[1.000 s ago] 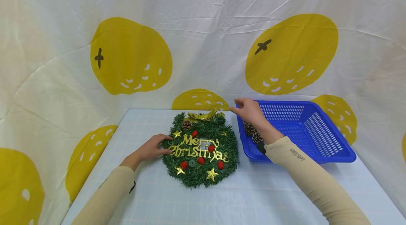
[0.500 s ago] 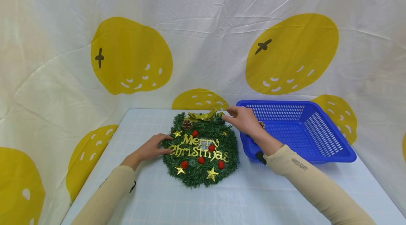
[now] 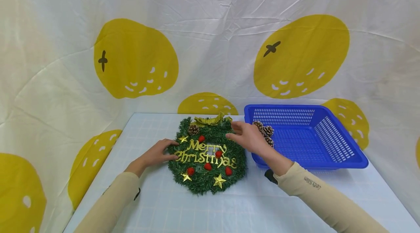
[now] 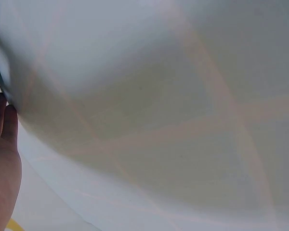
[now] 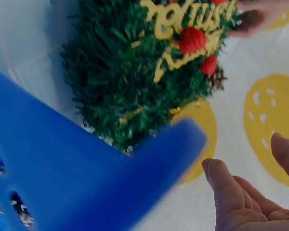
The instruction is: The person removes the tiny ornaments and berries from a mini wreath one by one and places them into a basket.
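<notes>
A green Christmas wreath [image 3: 203, 186] lies on the table, bearing gold "Merry Christmas" lettering [image 3: 204, 158], red berries [image 3: 208, 166], gold stars [image 3: 219, 181], a gold ribbon [image 3: 210, 120] and one pine cone [image 3: 193, 129]. My left hand [image 3: 159, 153] rests at the wreath's left edge, fingers and thumb spread apart; the left wrist view catches two fairly straight fingers [image 4: 8, 125] beside the greenery. At the wreath's upper right, my right hand [image 3: 249, 136] overlaps it in the head view. Thumb and fingers stand apart there, and nothing shows between them in the right wrist view.
A blue plastic basket [image 3: 344, 163] stands to the right of the wreath, its left side partly behind my right hand. Several pine cones [image 3: 268, 131] sit at its left end. A white cloth with yellow fruit shapes [image 3: 210, 54] hangs behind the pale checked table [image 3: 183, 214].
My right hand has moved down and slightly left, from above the basket's left rim to the wreath's upper right. More pine cones show behind it. The left hand and the wreath stay still.
</notes>
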The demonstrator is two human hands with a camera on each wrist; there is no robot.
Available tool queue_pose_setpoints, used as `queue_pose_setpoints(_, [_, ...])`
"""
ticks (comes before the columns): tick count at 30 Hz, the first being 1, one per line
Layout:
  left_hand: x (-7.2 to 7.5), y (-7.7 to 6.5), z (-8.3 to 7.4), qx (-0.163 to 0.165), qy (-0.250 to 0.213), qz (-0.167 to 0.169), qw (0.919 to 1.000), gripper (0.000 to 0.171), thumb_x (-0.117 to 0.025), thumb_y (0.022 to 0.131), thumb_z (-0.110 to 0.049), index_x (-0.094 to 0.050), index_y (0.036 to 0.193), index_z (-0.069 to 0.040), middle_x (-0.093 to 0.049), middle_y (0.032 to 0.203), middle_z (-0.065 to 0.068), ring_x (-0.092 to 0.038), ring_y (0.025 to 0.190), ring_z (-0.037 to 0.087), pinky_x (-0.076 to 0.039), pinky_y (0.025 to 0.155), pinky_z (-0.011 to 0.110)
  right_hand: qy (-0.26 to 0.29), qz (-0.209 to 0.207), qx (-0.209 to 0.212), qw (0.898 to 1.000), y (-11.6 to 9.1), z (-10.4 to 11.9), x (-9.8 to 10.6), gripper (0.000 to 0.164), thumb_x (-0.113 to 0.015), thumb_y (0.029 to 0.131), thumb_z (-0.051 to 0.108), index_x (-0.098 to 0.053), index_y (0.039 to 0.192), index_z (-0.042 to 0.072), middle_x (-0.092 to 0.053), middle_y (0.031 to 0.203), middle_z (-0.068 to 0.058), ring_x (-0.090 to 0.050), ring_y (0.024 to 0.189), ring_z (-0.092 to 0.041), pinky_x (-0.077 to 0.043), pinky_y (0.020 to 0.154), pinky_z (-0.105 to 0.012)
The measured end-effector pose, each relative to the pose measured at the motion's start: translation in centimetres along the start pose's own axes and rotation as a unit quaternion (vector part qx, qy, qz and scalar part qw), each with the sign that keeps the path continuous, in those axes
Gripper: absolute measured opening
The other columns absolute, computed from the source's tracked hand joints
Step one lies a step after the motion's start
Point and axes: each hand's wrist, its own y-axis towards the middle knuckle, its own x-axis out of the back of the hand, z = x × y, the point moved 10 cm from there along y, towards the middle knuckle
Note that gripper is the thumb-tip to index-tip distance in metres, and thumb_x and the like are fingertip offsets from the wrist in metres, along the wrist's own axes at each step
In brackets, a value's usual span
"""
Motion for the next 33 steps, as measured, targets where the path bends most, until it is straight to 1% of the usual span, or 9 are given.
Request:
queue_pose_setpoints(5, [-0.1,-0.1,0.0,0.000,-0.002,0.001,1.0000,0.057,-0.072,0.089,-0.041,-0.056,0.133,-0.007,-0.055,0.132,0.016,-0.047,0.125,0.039,-0.038,0.104,0.057,0.011,-0.001,0.009,1.000,-0.7,-0.2,-0.7,0.058,-0.066,0.095,0.032,-0.051,0.139,-0.003,-0.056,0.136,-0.019,-0.058,0.121,-0.032,-0.050,0.096,-0.046])
queue_pose_setpoints(12, [-0.2,-0.1,0.1,0.003,-0.002,0.004,1.0000,0.058,-0.072,0.089,-0.041,-0.056,0.133,-0.008,-0.055,0.132,0.015,-0.047,0.126,0.038,-0.038,0.104,0.056,0.000,0.002,0.026,1.000,-1.4,-0.1,-1.7,0.050,-0.066,0.095,0.030,-0.058,0.133,-0.002,-0.061,0.129,-0.020,-0.062,0.114,-0.032,-0.052,0.092,-0.045])
queue_pose_setpoints(14, [-0.2,-0.1,0.1,0.001,-0.003,0.003,1.0000,0.058,-0.072,0.089,-0.041,-0.056,0.133,-0.007,-0.055,0.132,0.016,-0.047,0.125,0.039,-0.038,0.103,0.057,0.001,0.004,0.024,1.000,-1.5,-0.3,-1.9,0.048,-0.066,0.095,0.029,-0.060,0.131,-0.001,-0.062,0.127,-0.019,-0.063,0.113,-0.031,-0.053,0.091,-0.044])
queue_pose_setpoints(21, [-0.1,-0.1,0.0,0.003,-0.004,0.002,1.0000,0.057,-0.072,0.089,-0.040,-0.056,0.133,-0.007,-0.054,0.132,0.016,-0.046,0.126,0.039,-0.037,0.104,0.057,0.009,0.007,0.031,0.999,-2.0,-0.5,-2.8,0.045,-0.067,0.094,0.026,-0.061,0.129,-0.003,-0.064,0.125,-0.020,-0.064,0.111,-0.032,-0.054,0.089,-0.043])
queue_pose_setpoints(26, [-0.1,-0.1,-0.1,0.005,-0.006,0.002,1.0000,0.058,-0.072,0.089,-0.040,-0.056,0.133,-0.007,-0.054,0.133,0.016,-0.045,0.126,0.040,-0.037,0.104,0.058,0.025,0.005,0.029,0.999,-2.3,-0.8,-3.5,0.043,-0.068,0.093,0.025,-0.063,0.128,0.000,-0.064,0.123,-0.020,-0.065,0.109,-0.030,-0.055,0.088,-0.042])
queue_pose_setpoints(33, [0.0,0.0,-0.1,0.010,-0.005,0.002,0.9999,0.057,-0.072,0.089,-0.040,-0.056,0.134,-0.007,-0.054,0.133,0.017,-0.045,0.127,0.039,-0.037,0.104,0.058,0.024,0.004,0.052,0.998,-3.3,-0.1,-4.3,0.041,-0.069,0.093,0.022,-0.063,0.126,-0.001,-0.065,0.122,-0.020,-0.065,0.107,-0.033,-0.055,0.086,-0.042])
